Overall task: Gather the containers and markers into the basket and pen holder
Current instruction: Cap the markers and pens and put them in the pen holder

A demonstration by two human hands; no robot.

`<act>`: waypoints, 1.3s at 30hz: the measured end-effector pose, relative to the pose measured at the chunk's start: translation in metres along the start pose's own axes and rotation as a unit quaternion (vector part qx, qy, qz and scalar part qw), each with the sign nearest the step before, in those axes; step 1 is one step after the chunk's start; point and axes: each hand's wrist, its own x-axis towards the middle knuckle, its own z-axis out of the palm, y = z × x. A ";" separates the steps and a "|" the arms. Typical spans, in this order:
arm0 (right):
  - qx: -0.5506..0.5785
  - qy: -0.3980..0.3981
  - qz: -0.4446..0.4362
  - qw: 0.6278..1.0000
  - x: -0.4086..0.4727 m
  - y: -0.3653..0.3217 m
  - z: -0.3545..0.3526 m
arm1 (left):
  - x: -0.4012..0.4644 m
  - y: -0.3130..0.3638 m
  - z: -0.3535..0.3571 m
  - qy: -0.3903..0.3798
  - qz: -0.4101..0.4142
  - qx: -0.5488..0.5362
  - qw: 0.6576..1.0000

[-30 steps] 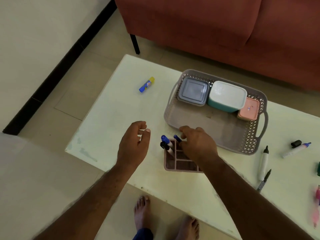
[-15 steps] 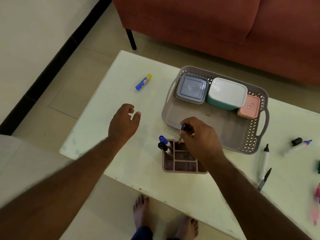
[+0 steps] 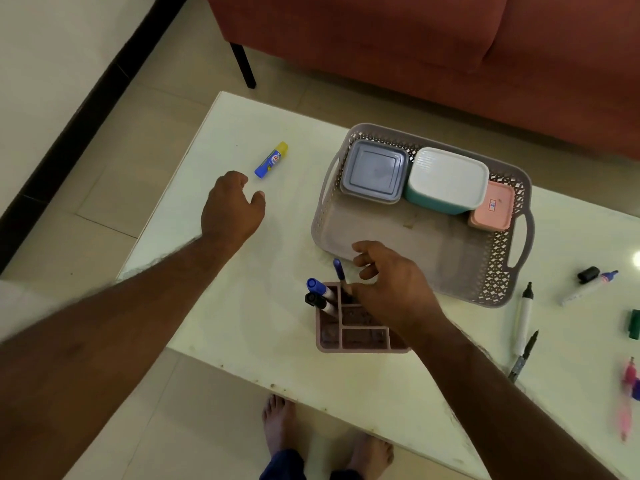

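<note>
A pink pen holder (image 3: 346, 337) stands at the table's near edge with a blue-capped marker (image 3: 317, 285), a black-capped marker (image 3: 313, 299) and a thin blue pen (image 3: 338, 270) upright in it. My right hand (image 3: 391, 282) hovers over the holder, its fingers relaxed and just clear of the blue pen. My left hand (image 3: 232, 206) is stretched out empty, loosely curled, a short way from a blue and yellow glue stick (image 3: 271, 160). The grey basket (image 3: 498, 268) holds a grey container (image 3: 374, 171), a white-lidded teal container (image 3: 446, 180) and a pink container (image 3: 491, 206).
On the table's right side lie a white marker (image 3: 523, 313), a thin black pen (image 3: 523, 355), an uncapped blue marker (image 3: 588, 287) beside its black cap (image 3: 588, 274), a green item (image 3: 633, 323) and a pink pen (image 3: 628, 393). A red sofa (image 3: 415, 46) stands behind the table.
My right hand has let go of the blue pen, which now stands in the holder. My left hand has moved away from the holder toward the glue stick.
</note>
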 end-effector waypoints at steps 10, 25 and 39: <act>0.022 0.124 -0.039 0.991 0.017 -0.012 -0.015 | 0.054 0.016 0.015 -0.054 0.055 0.127 0.989; 0.080 0.151 -0.050 0.984 0.041 -0.049 -0.013 | -0.011 0.056 -0.032 -0.008 0.035 -0.132 0.991; 0.230 0.173 -0.089 0.954 -0.010 -0.053 -0.045 | -0.120 0.115 -0.074 -0.130 0.172 -0.182 0.959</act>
